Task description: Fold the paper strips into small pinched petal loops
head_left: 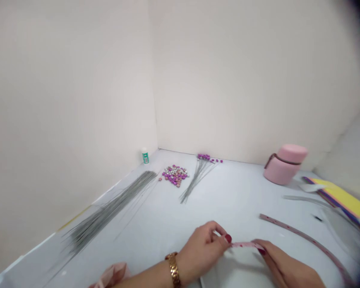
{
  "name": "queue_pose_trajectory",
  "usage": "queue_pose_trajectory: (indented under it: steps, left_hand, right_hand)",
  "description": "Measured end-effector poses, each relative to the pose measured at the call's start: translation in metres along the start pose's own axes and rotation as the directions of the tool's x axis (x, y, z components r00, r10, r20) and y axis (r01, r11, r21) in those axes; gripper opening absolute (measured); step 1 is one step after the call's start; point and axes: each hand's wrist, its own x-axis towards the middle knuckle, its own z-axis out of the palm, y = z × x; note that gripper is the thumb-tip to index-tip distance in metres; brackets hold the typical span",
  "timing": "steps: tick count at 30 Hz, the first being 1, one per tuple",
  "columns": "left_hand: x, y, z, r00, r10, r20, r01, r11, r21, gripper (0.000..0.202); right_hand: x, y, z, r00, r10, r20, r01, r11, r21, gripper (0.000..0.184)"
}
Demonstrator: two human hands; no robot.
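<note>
A narrow pink strip with red marks (245, 245) is stretched between my two hands near the front of the table; I cannot tell if it is ribbon or paper. My left hand (202, 246), with a gold bracelet at the wrist, pinches its left end between thumb and fingers. At the other end, my right hand (283, 260) grips it between thumb and fingers. To the right lies a longer, curved mauve strip with dark red spots (300, 232), apart from both hands.
Long thin wires (117, 204) lie at the left. Farther back are a heap of purple, pink and silver beads (175, 175), bead-tipped wires (196, 176) and a small green-and-white bottle (145, 157). A pink flask (283, 168) and yellow sheets (348, 198) are at the right.
</note>
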Motion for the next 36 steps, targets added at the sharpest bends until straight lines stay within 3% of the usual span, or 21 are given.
queue_pose_trajectory:
  steps: [2,4,6,9,12,14,16,20,24,27,32,36]
  left_hand:
    - [-0.006,0.003,-0.001,0.951,0.307,-0.037,-0.267,0.875,0.404,0.038]
    - [-0.01,0.004,-0.002,0.889,0.444,0.111,-0.412,0.672,0.616,0.025]
    - [-0.01,0.004,-0.003,0.828,0.527,0.191,-0.48,0.489,0.729,0.03]
    - [-0.009,0.003,-0.003,0.773,0.583,0.251,-0.491,0.299,0.818,0.041]
    - [-0.01,0.006,-0.002,0.726,0.576,0.377,-0.517,0.095,0.85,0.028]
    - [-0.01,0.007,-0.002,0.721,0.554,0.417,-0.504,0.006,0.864,0.021]
    - [-0.008,0.004,-0.003,0.73,0.552,0.403,-0.486,0.005,0.874,0.019]
    - [-0.005,-0.003,-0.005,0.76,0.554,0.339,-0.463,0.095,0.881,0.024]
    - [-0.007,-0.002,-0.004,0.765,0.528,0.368,-0.472,0.071,0.879,0.015]
    - [-0.009,0.004,-0.003,0.778,0.468,0.419,-0.472,-0.006,0.882,0.01]
    - [-0.011,0.008,-0.001,0.79,0.38,0.482,-0.435,-0.208,0.876,0.012]
    - [-0.008,0.009,0.0,0.77,0.425,0.476,-0.427,-0.211,0.879,0.018]
  right_hand:
    - [0.003,-0.031,-0.015,0.996,0.084,0.032,-0.085,0.994,0.063,0.017]
    - [0.008,-0.057,-0.025,0.991,0.13,0.03,-0.132,0.985,0.111,0.016]
    - [0.012,-0.07,-0.03,0.99,0.133,0.055,-0.139,0.983,0.12,0.014]
    - [0.011,-0.072,-0.034,0.993,0.108,0.049,-0.112,0.99,0.081,0.014]
    - [0.009,-0.07,-0.036,0.995,0.083,0.062,-0.085,0.996,0.023,0.015]
    - [0.009,-0.07,-0.037,0.996,0.049,0.076,-0.048,0.999,-0.014,0.017]
    - [0.011,-0.071,-0.037,0.999,-0.015,0.042,0.018,0.997,-0.071,0.019]
    - [0.012,-0.067,-0.031,0.982,-0.164,-0.098,0.137,0.961,-0.239,0.029]
    - [0.008,-0.064,-0.025,0.961,-0.257,-0.104,0.217,0.932,-0.289,0.032]
    - [0.007,-0.065,-0.028,0.96,-0.236,-0.153,0.197,0.953,-0.231,0.026]
    - [0.005,-0.06,-0.037,0.961,-0.197,-0.193,0.161,0.969,-0.189,0.027]
    - [0.001,-0.048,-0.033,0.989,-0.087,-0.116,0.085,0.996,-0.017,0.022]
